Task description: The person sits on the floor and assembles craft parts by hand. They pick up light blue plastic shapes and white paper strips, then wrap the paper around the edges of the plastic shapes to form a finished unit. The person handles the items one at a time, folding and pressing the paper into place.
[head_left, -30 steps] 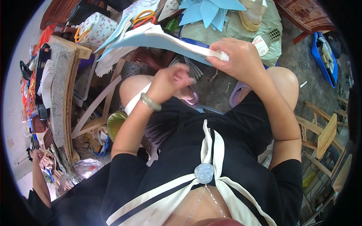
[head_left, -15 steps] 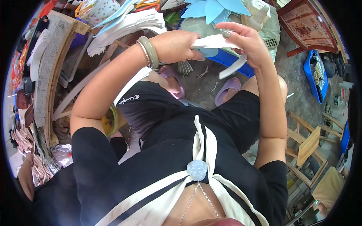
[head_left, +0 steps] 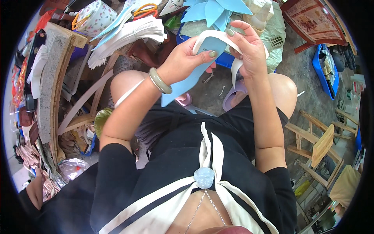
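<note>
In my left hand (head_left: 181, 60) is a light-blue insole-shaped piece (head_left: 189, 82), its narrow length slanting down toward my lap. The thumb lies on its face, and the fingers go behind it out of sight. A white strip (head_left: 214, 34) curves round the piece's rounded top edge. My right hand (head_left: 249, 52) pinches this strip between thumb and fingers at the right of the piece. The strip's loose end hangs below the right hand, above a blue bin mostly hidden behind the hands.
Blue leaf-shaped pieces (head_left: 214, 12) lie heaped at the far side. Left of them are a bundle of white strips (head_left: 132, 35), orange-handled scissors (head_left: 146, 11) and a flowered container (head_left: 97, 17). A wooden stool (head_left: 317, 144) stands at right, a blue basket (head_left: 325, 74) beyond it.
The blue piece has turned from nearly edge-on to face-up and come into view below my left hand. The white strip now bends round its top. My left hand has shifted left and down.
</note>
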Demonstrator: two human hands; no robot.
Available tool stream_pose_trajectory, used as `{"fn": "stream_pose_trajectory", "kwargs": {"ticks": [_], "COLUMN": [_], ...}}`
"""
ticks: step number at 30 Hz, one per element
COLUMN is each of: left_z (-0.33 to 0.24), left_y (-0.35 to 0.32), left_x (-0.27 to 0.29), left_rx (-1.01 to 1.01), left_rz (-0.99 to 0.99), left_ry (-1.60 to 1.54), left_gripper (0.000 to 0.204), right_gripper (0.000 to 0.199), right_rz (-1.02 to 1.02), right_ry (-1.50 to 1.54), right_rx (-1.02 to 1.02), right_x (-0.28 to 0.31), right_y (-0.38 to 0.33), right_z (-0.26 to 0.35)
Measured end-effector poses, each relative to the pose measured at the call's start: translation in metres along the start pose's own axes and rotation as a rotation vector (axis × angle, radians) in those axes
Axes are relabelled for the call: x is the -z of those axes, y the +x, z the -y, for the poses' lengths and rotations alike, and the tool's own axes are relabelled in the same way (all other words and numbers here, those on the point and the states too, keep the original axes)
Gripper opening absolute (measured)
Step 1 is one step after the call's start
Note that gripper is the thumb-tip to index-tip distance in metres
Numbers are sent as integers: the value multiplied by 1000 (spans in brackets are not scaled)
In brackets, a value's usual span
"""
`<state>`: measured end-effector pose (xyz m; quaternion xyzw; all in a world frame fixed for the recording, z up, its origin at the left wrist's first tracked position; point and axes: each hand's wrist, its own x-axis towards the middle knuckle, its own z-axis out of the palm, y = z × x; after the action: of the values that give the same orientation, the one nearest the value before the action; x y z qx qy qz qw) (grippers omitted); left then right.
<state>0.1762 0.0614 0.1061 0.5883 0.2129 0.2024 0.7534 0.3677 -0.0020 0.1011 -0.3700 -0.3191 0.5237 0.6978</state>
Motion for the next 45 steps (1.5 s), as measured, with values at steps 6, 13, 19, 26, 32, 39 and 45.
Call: {"fn": "stream_pose_trajectory", "kwargs": {"ticks": [6, 13, 19, 26, 32, 39, 45], "left_z": [18, 14, 14, 5, 5, 10, 2], "left_y": [3, 3, 0, -5, -12, -18, -17], "left_x": [-16, -29, -23, -30, -27, -21, -24], "left_rx": [-169, -275, -372, -497, -570, -628, -630], "left_rz": [-142, -220, -338, -437, -439, -386, -534], "left_ry": [-179, -285, -361, -445, -317, -216, -284], "left_gripper": [36, 37, 41, 49, 60, 41, 25], "right_gripper": [27, 19, 17, 19, 20, 21, 20], "right_rz": [-88, -39, -83, -84, -56, 24, 38], "right_ry": [131, -77, -647, -910, -968, -893, -797], "right_rx": [87, -35, 449, 603, 609, 526, 361], "right_x": [-33, -50, -45, -59, -63, -68, -59], "right_y": [-2, -4, -17, -36, -40, -39, -44], "right_z": [-14, 7, -11, -19, -23, -18, -10]}}
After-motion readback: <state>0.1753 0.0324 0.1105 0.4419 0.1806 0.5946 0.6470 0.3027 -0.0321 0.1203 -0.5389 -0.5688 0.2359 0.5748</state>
